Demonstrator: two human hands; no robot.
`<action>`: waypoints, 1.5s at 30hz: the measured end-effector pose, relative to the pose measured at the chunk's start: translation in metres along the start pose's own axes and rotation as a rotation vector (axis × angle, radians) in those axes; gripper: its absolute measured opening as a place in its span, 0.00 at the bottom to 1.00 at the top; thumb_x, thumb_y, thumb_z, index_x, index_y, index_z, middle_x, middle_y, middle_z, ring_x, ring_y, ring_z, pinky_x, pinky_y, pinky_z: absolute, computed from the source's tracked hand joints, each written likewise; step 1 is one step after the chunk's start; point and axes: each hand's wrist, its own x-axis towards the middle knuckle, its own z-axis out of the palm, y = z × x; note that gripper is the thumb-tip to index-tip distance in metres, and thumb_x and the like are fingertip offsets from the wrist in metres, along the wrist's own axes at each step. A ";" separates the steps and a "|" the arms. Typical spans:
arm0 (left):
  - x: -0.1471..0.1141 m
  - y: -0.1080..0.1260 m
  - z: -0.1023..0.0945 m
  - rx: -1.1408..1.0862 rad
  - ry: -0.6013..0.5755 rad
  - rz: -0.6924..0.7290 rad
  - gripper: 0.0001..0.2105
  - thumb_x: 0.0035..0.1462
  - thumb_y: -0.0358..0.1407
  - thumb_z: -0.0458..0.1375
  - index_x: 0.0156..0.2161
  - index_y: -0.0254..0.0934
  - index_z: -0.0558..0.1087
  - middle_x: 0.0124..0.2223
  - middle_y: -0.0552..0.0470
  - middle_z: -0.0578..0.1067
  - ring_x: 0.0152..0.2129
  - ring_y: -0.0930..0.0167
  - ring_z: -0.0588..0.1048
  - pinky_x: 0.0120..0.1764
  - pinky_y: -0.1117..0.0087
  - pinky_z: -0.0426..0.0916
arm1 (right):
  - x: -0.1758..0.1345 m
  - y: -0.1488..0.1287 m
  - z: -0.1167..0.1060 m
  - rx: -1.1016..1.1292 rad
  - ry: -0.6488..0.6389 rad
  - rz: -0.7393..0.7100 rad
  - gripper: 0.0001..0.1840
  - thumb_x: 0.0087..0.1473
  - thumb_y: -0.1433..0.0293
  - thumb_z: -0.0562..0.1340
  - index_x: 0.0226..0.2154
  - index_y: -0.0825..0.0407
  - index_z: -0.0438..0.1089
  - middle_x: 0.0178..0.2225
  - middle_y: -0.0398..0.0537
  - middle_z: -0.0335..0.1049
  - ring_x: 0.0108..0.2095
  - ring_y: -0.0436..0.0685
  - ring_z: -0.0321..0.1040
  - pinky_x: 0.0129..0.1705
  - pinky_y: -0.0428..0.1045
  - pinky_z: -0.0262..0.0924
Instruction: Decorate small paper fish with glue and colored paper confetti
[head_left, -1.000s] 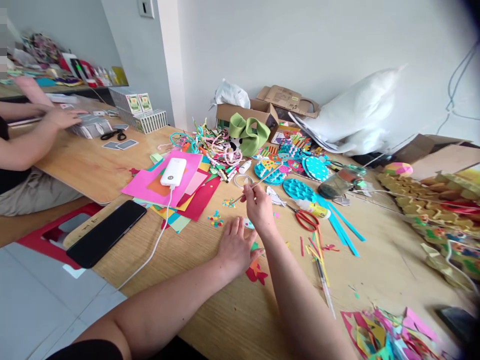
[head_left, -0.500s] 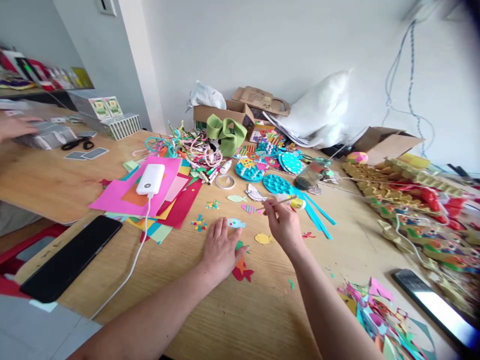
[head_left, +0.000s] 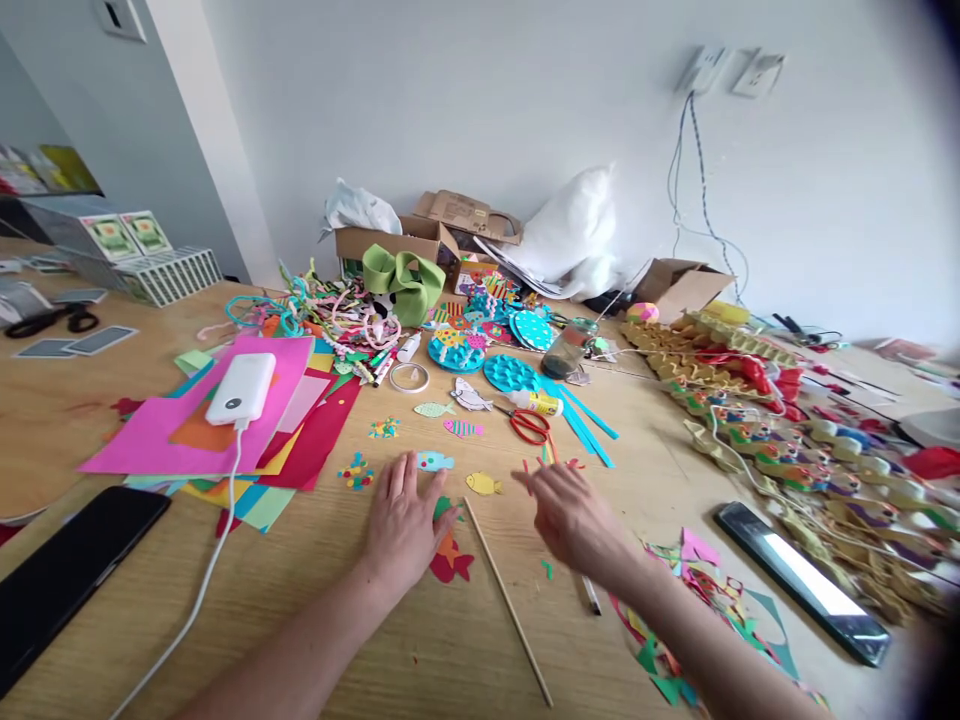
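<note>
My left hand [head_left: 405, 520] lies flat on the table, fingers stretched out, with its fingertips beside a light-blue paper fish [head_left: 435, 461]. Partly under its thumb is a green paper piece [head_left: 444, 508], with a red paper fish [head_left: 452, 565] just below. Holding nothing that I can see, my right hand [head_left: 574, 515] hovers palm down with its fingers partly stretched by small red paper pieces [head_left: 527, 467]. Between the hands lie a thin wooden stick [head_left: 508, 603] and a yellow paper fish [head_left: 484, 484]. A pen [head_left: 592, 595] shows beside the right wrist.
Red-handled scissors [head_left: 530, 426] and a glue bottle [head_left: 537, 402] lie beyond my right hand. Coloured paper [head_left: 195, 410] with a white power bank [head_left: 241, 388] is at left. Paper scraps [head_left: 712, 590], a phone [head_left: 806, 580] and painted egg cartons [head_left: 780, 450] fill the right.
My right hand has let go of the stick, which now lies on the table, and has moved nearer to me. The view has turned right. My left hand stays by the blue fish.
</note>
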 end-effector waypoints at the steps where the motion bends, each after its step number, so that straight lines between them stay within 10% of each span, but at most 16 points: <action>1: 0.000 0.000 0.000 0.006 -0.003 0.002 0.22 0.62 0.50 0.53 0.58 0.45 0.71 0.61 0.39 0.66 0.59 0.53 0.61 0.58 0.49 0.58 | 0.012 0.018 0.001 0.000 0.031 0.041 0.22 0.53 0.81 0.53 0.49 0.55 0.69 0.38 0.55 0.72 0.39 0.60 0.66 0.42 0.54 0.61; 7: 0.000 -0.001 0.001 0.004 0.009 0.008 0.23 0.63 0.50 0.51 0.58 0.45 0.71 0.61 0.37 0.65 0.59 0.53 0.62 0.58 0.50 0.58 | 0.080 0.117 0.033 -0.128 -0.132 0.434 0.27 0.50 0.83 0.55 0.52 0.53 0.68 0.54 0.62 0.67 0.53 0.69 0.63 0.47 0.57 0.58; 13: -0.001 -0.001 0.004 -0.010 0.007 -0.001 0.23 0.63 0.51 0.51 0.58 0.45 0.70 0.61 0.38 0.65 0.59 0.53 0.61 0.59 0.49 0.57 | 0.089 0.143 0.056 -0.094 -0.227 0.458 0.17 0.52 0.80 0.59 0.46 0.56 0.70 0.44 0.62 0.71 0.44 0.67 0.69 0.42 0.54 0.61; 28: 0.000 0.001 -0.007 -0.020 -0.057 -0.009 0.24 0.63 0.51 0.50 0.59 0.44 0.69 0.61 0.38 0.65 0.58 0.53 0.61 0.59 0.49 0.56 | 0.042 0.043 0.024 0.222 -0.090 0.176 0.25 0.58 0.73 0.55 0.58 0.47 0.58 0.55 0.59 0.62 0.49 0.64 0.69 0.48 0.59 0.67; 45: 0.002 -0.002 -0.004 -0.091 -0.008 -0.034 0.20 0.64 0.48 0.52 0.57 0.45 0.72 0.58 0.38 0.63 0.57 0.53 0.61 0.58 0.49 0.59 | 0.035 0.039 0.004 0.327 0.044 0.263 0.21 0.59 0.70 0.54 0.55 0.51 0.60 0.49 0.58 0.66 0.50 0.64 0.67 0.48 0.56 0.65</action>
